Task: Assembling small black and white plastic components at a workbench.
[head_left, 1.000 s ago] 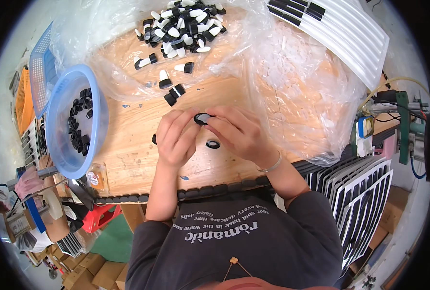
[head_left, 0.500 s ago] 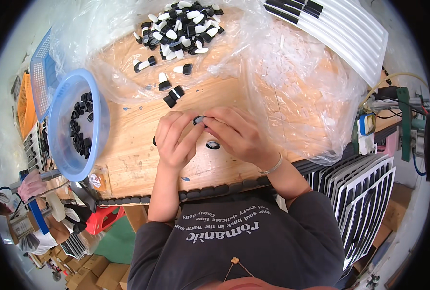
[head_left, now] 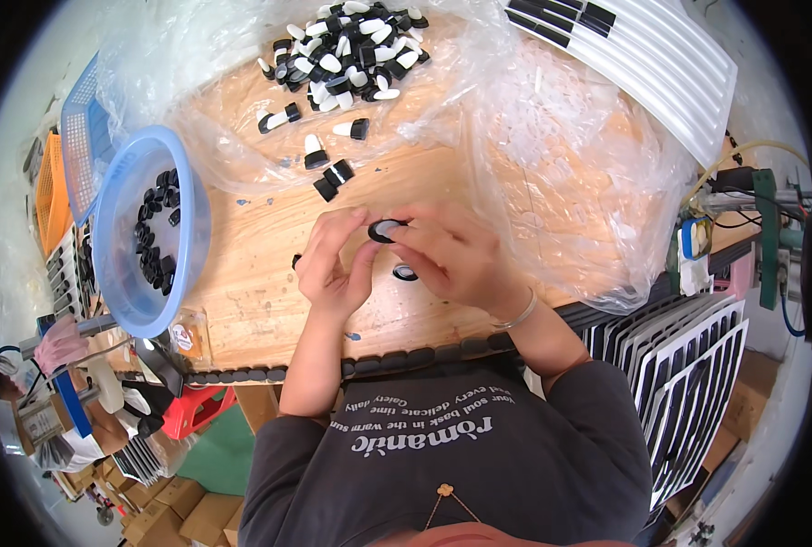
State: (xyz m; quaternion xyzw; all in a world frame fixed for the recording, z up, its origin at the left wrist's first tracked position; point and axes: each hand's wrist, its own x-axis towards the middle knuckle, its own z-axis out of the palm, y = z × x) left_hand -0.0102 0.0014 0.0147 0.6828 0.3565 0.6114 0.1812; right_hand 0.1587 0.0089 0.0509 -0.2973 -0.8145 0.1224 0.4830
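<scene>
Right hand [head_left: 465, 255]: it's pinching the dark-rimmed oval piece [head_left: 387, 230] by its right edge, thumb against fingers.
Oval in the air: off the worktop [head_left: 251, 273], well to the right of the blue basin [head_left: 199, 223], pale middle showing inside the dark rim.
Left hand [head_left: 335, 269]: fingers bent, thumb and index at the oval's left edge; whether they touch it, I cannot tell.
Rim work: best, I'd say, to grip the edge only, thumbs off the pale face, pressure light and even on both sides so the piece neither twists nor slips.
Second oval [head_left: 404, 272]: down on the worktop, also right of the basin, partly covered by the right fingers; a low sweep of that hand could knock it.
Basin load: small black pieces [head_left: 155, 266] lie inside.
Black-and-white heap [head_left: 351, 55]: beyond the basin and to its right, on clear plastic sheeting [head_left: 570, 210].
Slotted white tray [head_left: 675, 77]: farthest right of the basin, dark strips at one end.
</scene>
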